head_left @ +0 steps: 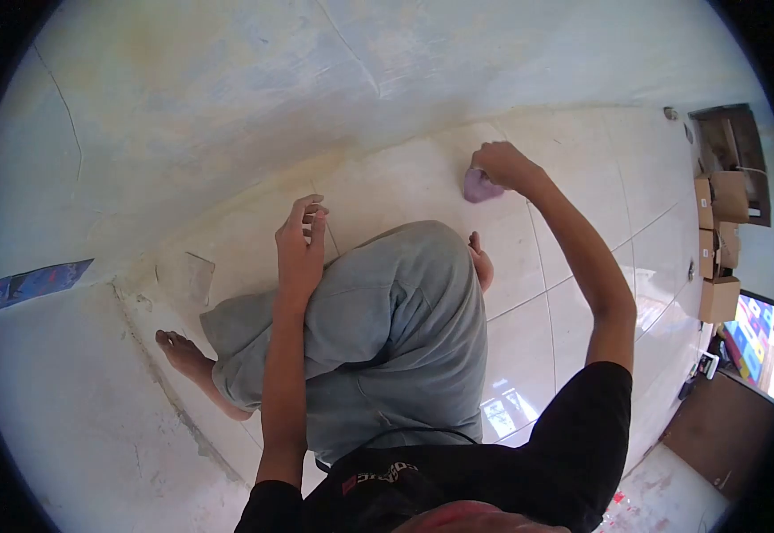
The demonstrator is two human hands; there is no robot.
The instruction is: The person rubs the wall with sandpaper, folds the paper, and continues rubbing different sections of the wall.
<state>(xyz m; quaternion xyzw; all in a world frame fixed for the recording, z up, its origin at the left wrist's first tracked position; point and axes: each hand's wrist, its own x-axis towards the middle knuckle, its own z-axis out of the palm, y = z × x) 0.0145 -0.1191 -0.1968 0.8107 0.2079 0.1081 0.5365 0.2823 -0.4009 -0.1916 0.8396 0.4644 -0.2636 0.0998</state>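
Observation:
My right hand (501,166) is closed on a purple cloth (481,186), which hangs below the fingers over the pale floor tiles (511,240), near the foot of the wall. To the left, my left hand (303,233) is raised by my bent knee. Its fingers are apart and slightly curled, with nothing in them. Grey trousers (405,311) cover my folded legs between the two arms.
The stained wall (227,98) runs across the top. A blue strip (31,286) lies at the far left. Cardboard boxes (718,299) and a lit screen (760,342) stand at the right. My bare foot (187,360) is at the lower left.

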